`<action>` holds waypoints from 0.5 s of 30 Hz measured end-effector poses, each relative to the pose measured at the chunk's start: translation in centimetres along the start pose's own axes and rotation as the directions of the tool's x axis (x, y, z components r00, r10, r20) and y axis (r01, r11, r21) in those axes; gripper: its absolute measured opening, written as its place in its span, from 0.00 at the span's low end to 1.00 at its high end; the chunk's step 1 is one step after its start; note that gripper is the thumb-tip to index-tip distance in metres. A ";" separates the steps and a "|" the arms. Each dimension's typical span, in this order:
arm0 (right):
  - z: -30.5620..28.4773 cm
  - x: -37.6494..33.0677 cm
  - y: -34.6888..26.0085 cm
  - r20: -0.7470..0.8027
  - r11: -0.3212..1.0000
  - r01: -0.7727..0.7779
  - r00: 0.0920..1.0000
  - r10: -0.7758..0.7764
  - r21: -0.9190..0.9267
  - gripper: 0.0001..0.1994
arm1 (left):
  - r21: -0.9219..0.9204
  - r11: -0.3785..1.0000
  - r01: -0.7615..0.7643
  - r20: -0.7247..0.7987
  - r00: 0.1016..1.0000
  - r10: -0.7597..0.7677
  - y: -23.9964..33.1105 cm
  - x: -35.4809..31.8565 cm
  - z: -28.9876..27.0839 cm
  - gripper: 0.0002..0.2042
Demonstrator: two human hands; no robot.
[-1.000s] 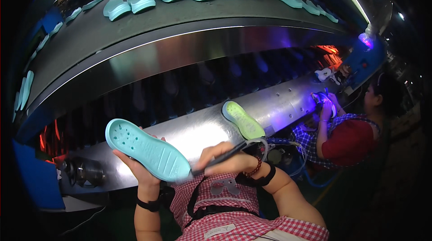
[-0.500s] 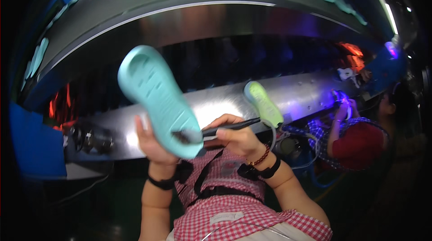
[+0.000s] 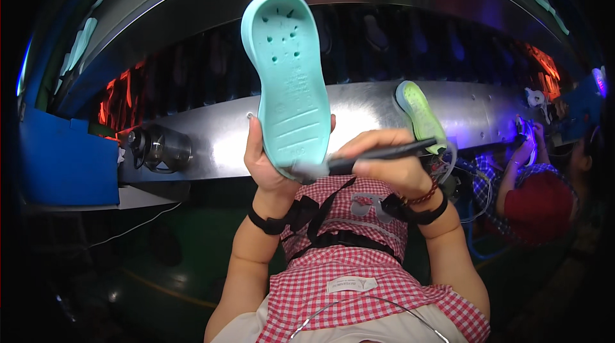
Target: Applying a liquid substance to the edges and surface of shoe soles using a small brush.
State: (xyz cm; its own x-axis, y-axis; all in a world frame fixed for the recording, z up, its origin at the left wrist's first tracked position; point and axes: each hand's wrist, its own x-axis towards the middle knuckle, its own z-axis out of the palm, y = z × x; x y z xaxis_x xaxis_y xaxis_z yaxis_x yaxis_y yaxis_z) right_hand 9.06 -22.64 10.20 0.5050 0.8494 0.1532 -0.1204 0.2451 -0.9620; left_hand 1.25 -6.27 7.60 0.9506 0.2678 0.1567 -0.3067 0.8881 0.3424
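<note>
A turquoise shoe sole (image 3: 288, 93) with small holes and ridges on its inner face stands nearly upright before me. My left hand (image 3: 272, 170) grips its lower end, thumb along one edge and fingertips showing at the other. In my right hand (image 3: 391, 163) is a black-handled brush (image 3: 378, 154) with a thin hose running from its rear end. The blurred pale bristles meet or nearly meet the sole's lower end; I cannot tell which. A second sole (image 3: 419, 115), yellow-green inside with a pale blue rim, lies on the metal bench to the right.
The metal bench (image 3: 224, 128) crosses ahead, with a dark glass jug (image 3: 160, 149) at its left. Beyond are a dark slot with orange-red glowing ends and a raised conveyor carrying turquoise soles. A co-worker (image 3: 538, 208) sits at right, hands in violet light.
The held sole has swung from tilted left to nearly upright and shifted right. My hands and the brush moved right with it, the brush staying by its lower end; the whole view has shifted too.
</note>
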 end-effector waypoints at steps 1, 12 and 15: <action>-0.1 0.1 -0.7 -0.083 0.996 -0.058 0.995 0.063 0.065 0.10 | 0.079 0.997 0.005 -0.010 1.000 -0.004 0.2 0.1 0.2 0.30; -0.8 -0.1 -0.9 0.246 0.964 0.089 0.969 -0.026 -0.249 0.10 | -0.033 0.985 0.168 0.015 0.986 -0.167 1.9 1.5 0.0 0.28; -1.2 -0.1 -2.3 0.177 0.980 0.133 0.978 -0.107 -0.146 0.11 | 0.021 0.954 0.301 -0.048 0.953 -0.299 2.3 1.8 0.2 0.26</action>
State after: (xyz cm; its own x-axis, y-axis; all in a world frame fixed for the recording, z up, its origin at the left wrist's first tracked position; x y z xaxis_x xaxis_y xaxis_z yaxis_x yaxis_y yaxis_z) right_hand 10.28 -23.87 12.08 0.3553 0.8877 0.2926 0.0737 0.2855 -0.9555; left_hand 2.21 -3.82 8.91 1.0000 0.0075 0.0022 -0.0078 0.9194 0.3933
